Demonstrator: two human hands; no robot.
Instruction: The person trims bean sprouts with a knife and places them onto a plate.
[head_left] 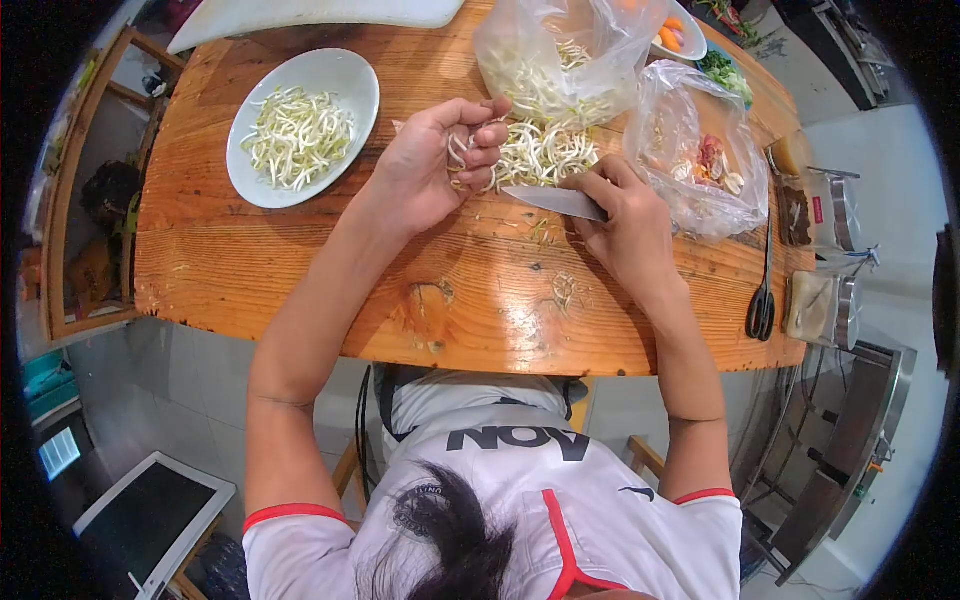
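Observation:
Several bean sprouts lie in the curled fingers of my left hand, palm turned up. My right hand grips a knife, its blade pointing left toward my left hand. Just beyond both hands, a pile of bean sprouts rests on the wooden table. It spills from the mouth of a clear plastic bag that holds more sprouts. To the left, a white oval plate carries a heap of sprouts. Small trimmings are scattered near the knife.
Right of the pile is a second plastic bag with garlic and shallots. Black-handled scissors lie near the right edge, beside jars. A white board and a bowl of orange pieces are at the back.

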